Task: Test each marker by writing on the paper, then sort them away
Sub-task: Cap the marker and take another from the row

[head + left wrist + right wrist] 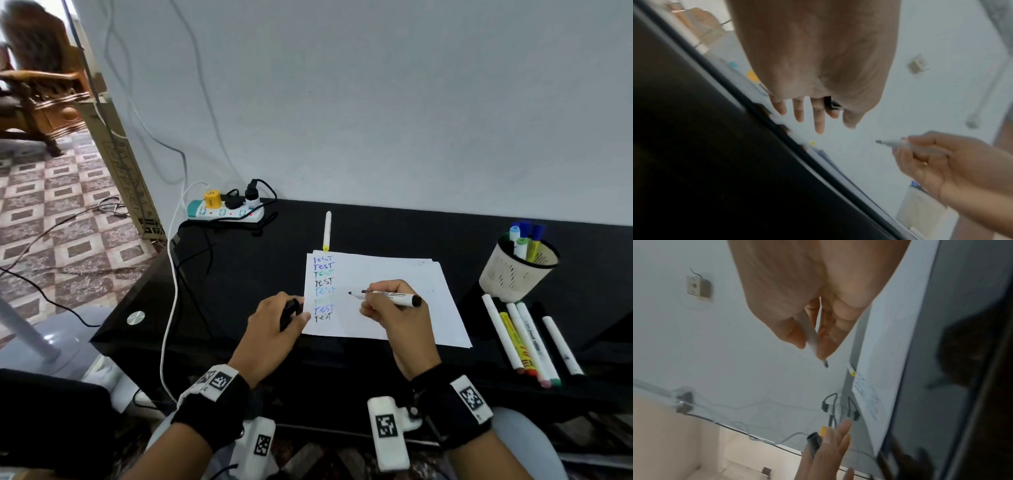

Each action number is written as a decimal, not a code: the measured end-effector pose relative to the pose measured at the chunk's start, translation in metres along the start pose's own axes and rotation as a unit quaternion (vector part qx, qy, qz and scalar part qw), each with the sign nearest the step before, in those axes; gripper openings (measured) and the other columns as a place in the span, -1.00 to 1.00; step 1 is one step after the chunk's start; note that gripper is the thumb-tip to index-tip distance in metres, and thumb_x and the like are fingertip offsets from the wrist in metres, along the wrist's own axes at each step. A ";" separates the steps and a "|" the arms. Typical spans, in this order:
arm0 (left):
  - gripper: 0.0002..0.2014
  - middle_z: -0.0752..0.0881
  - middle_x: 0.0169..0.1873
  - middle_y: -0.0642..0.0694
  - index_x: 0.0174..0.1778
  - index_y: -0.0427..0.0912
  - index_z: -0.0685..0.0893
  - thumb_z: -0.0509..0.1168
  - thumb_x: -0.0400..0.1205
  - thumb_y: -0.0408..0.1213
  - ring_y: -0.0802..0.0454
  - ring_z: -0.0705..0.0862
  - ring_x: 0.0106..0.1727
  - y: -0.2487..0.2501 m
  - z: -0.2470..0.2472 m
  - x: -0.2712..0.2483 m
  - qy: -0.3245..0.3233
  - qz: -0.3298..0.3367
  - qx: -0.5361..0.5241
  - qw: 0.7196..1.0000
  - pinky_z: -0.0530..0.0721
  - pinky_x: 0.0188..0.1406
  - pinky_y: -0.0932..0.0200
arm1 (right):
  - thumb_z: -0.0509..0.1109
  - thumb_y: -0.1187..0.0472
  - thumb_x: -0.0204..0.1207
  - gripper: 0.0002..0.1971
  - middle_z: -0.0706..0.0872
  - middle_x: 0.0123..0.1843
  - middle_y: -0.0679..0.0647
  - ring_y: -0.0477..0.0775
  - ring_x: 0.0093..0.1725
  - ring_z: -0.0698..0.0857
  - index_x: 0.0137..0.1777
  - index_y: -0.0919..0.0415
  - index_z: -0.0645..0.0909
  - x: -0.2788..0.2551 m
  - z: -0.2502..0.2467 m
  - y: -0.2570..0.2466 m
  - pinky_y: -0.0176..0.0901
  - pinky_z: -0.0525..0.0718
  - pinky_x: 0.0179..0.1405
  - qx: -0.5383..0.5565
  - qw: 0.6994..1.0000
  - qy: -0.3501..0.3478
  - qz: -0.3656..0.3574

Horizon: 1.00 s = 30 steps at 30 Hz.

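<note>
A white sheet of paper (pixel 394 274) lies on the black table (pixel 239 281), with a column of "Test" words in several colours down its left side. My right hand (pixel 383 303) grips an uncapped black marker (pixel 390 294) above the sheet; its tip points left, just right of the words. In the right wrist view the marker (pixel 812 335) sits between thumb and fingers. At the paper's left edge my left hand (pixel 274 318) pinches the black cap (pixel 289 313). The cap (pixel 831 103) shows between thumb and forefinger in the left wrist view, with the other fingers straight.
A yellow-tipped marker (pixel 327 231) lies just beyond the paper. At right stands a mesh pen cup (pixel 513 277) holding several markers, with several more markers (pixel 524 342) lying in front of it. A power strip (pixel 226 209) with cables sits at the back left corner.
</note>
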<state>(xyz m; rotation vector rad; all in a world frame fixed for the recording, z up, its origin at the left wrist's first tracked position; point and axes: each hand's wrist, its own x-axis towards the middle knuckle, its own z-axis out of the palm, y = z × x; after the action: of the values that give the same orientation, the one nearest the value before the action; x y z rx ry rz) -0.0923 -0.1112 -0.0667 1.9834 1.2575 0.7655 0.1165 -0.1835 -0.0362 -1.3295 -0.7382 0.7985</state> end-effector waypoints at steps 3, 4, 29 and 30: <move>-0.83 0.60 0.05 0.27 0.17 0.08 0.59 0.15 0.75 -0.04 0.26 0.53 0.19 0.030 -0.015 -0.009 -0.016 0.079 0.019 0.997 0.47 0.32 0.08 | 0.45 0.38 0.63 -0.89 0.73 -0.32 0.20 0.11 -0.33 0.71 -0.14 0.35 0.65 -0.012 -0.007 -0.032 -0.03 0.69 -0.28 0.027 0.998 -0.038 -0.033; -0.84 0.63 -0.10 0.21 0.09 0.01 0.56 0.13 0.77 -0.04 0.23 0.57 0.01 0.042 -0.019 -0.013 -0.042 0.098 0.017 0.994 0.52 0.12 0.14 | 0.44 0.37 0.65 -0.85 0.70 -0.35 0.21 0.11 -0.36 0.69 -0.16 0.36 0.62 -0.017 -0.008 -0.043 -0.07 0.66 -0.34 0.032 0.997 -0.048 -0.047; -0.84 0.63 -0.31 0.27 -0.08 0.13 0.64 0.22 0.76 -0.21 0.28 0.58 -0.28 0.172 -0.057 -0.061 -0.266 0.215 -0.020 0.939 0.45 -0.28 0.43 | 0.50 0.24 0.62 -0.87 0.78 -0.23 0.26 0.13 -0.34 0.73 -0.06 0.32 0.68 -0.083 -0.038 -0.100 -0.07 0.72 -0.33 0.005 0.962 -0.197 -0.187; -0.88 0.66 -0.26 0.22 -0.03 0.09 0.66 0.23 0.75 -0.18 0.24 0.60 -0.24 0.172 -0.053 -0.060 -0.270 0.212 -0.022 0.939 0.51 -0.24 0.35 | 0.49 0.21 0.61 -0.84 0.78 -0.24 0.22 0.10 -0.33 0.72 -0.04 0.33 0.68 -0.083 -0.040 -0.099 -0.10 0.72 -0.30 0.003 0.965 -0.199 -0.173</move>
<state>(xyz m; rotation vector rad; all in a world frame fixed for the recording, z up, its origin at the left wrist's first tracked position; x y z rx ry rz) -0.0630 -0.2096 0.0924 2.2468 0.4958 0.3828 0.1130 -0.2812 0.0576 -1.0015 -1.2472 0.7878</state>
